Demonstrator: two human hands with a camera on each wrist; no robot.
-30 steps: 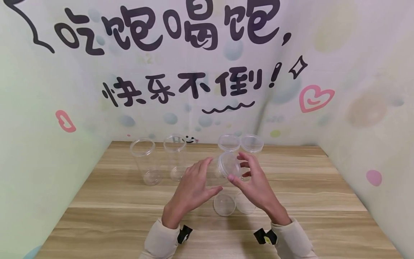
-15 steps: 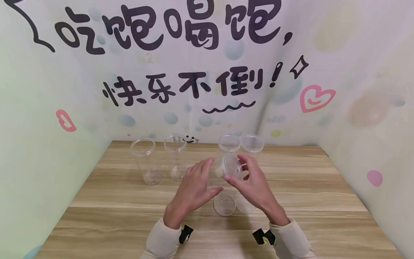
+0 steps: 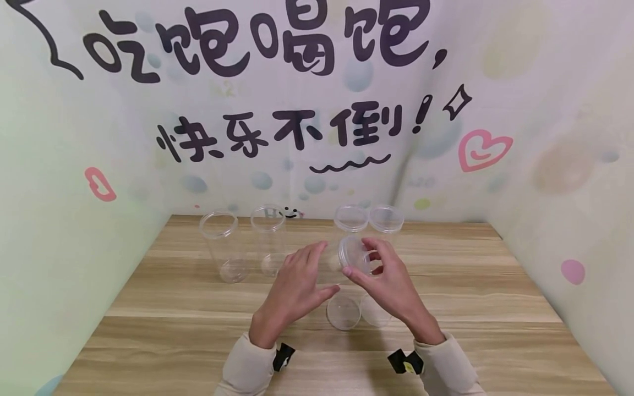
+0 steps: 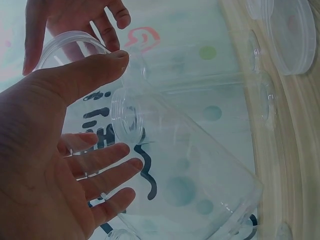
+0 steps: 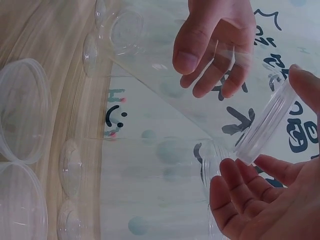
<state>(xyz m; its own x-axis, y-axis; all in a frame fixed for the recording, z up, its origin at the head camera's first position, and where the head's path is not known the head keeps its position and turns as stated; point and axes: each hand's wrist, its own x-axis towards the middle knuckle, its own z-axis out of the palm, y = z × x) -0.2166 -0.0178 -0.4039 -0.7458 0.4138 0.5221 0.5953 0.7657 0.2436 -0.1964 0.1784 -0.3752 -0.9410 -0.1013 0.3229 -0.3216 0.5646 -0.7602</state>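
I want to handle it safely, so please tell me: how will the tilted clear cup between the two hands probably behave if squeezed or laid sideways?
The tilted clear cup is probably light, since its see-through walls look thin. Squeezed hard, those walls might flex or crack. Laid sideways, its round body would likely roll.

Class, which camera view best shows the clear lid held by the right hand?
The right wrist view: the clear lid appears large and side-on, its edge plain between the thumb and fingers of the right hand. The head view shows it smaller, mostly its top; in the left wrist view, the left hand's thumb hides part.
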